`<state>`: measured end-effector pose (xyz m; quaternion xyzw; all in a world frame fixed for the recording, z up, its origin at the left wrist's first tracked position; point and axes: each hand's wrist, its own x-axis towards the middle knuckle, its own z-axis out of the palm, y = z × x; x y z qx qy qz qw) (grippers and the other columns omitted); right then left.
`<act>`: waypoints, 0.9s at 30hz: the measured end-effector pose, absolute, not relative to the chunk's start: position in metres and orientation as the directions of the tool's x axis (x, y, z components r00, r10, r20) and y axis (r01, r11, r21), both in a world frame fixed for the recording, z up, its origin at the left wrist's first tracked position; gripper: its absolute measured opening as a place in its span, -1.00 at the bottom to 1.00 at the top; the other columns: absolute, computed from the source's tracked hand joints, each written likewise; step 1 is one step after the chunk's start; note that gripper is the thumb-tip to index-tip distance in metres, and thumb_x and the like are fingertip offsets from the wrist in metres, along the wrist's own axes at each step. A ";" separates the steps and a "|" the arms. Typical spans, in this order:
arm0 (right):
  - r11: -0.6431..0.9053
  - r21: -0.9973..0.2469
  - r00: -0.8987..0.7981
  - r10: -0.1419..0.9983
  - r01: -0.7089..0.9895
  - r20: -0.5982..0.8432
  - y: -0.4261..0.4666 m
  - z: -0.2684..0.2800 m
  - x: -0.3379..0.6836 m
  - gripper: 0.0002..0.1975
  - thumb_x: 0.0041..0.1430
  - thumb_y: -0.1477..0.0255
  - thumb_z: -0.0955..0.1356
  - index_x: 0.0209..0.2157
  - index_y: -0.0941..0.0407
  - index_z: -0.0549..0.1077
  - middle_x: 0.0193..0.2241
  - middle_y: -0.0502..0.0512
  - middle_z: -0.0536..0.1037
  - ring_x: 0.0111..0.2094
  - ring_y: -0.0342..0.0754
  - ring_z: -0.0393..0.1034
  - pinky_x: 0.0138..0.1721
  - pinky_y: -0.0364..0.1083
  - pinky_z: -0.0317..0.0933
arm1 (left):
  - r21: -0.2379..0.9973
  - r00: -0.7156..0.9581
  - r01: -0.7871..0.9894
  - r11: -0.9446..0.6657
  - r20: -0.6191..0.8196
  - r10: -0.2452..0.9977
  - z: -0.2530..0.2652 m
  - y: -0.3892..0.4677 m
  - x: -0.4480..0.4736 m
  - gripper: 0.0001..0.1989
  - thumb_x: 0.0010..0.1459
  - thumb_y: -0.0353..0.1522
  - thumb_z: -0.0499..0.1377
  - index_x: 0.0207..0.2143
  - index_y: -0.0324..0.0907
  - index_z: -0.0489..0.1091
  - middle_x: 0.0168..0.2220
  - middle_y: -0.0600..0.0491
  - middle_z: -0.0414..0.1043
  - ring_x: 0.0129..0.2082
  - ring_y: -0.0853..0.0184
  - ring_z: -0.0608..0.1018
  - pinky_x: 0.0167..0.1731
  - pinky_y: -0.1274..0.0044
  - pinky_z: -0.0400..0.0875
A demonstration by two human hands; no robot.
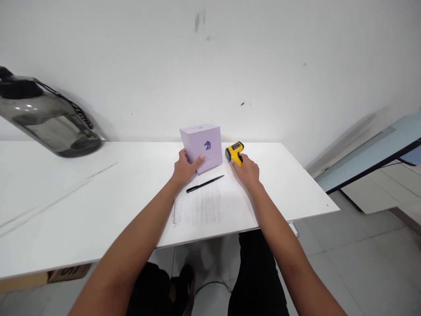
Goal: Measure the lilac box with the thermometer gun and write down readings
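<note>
A lilac box [201, 147] stands upright on the white worktop [98, 197], the left hand [184, 169] gripping its near left corner, fingers wrapped around it. Just right of the box, the right hand [246, 170] clasps a yellow thermometer gun [234, 152]. In front of the box lie a black pen [205, 183] and printed paper [207, 206]; far left, a dark water jug [46, 116] against the white wall [230, 66].

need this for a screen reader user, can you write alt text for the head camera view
A person's left hand grips a lilac cardboard box while the right hand holds a yellow handheld gun-shaped device on a white table. A black pen lies on a printed sheet of paper; a smoky grey water jug stands far left.
</note>
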<state>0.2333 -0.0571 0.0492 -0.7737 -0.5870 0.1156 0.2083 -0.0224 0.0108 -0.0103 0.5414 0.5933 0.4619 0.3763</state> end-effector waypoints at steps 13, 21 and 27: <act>-0.238 -0.185 0.254 0.965 0.954 0.070 -0.058 0.048 0.223 -0.43 0.72 0.21 0.26 0.51 0.20 0.53 0.33 0.50 0.68 0.38 0.38 0.45 0.25 0.17 0.26 | 0.963 -0.117 0.267 -0.022 0.055 0.992 -0.012 0.011 -0.024 -0.03 0.09 0.15 0.57 0.38 0.01 0.29 0.33 -0.27 0.58 0.37 -0.22 0.62 0.39 -0.07 0.53; 0.225 -0.247 -0.213 0.974 0.943 0.074 -0.076 0.053 0.210 -0.62 0.63 0.44 0.38 0.30 0.01 0.75 0.06 0.24 0.83 0.12 0.18 0.68 0.11 0.02 0.40 | 0.957 -0.129 0.289 -0.028 0.068 0.989 -0.012 0.013 -0.022 -0.08 0.12 0.11 0.57 0.35 -0.02 0.29 0.30 -0.26 0.60 0.39 -0.19 0.62 0.42 -0.06 0.49; 0.325 -0.260 -0.340 0.940 0.909 -0.015 -0.081 0.052 0.200 -0.71 0.65 0.42 0.37 0.08 0.03 0.79 -0.06 0.20 0.86 -0.02 0.17 0.74 -0.03 -0.03 0.37 | 0.954 -0.132 0.298 -0.029 0.071 0.989 -0.009 0.010 -0.020 -0.08 0.14 0.10 0.56 0.38 -0.03 0.30 0.34 -0.27 0.61 0.38 -0.16 0.64 0.41 0.01 0.51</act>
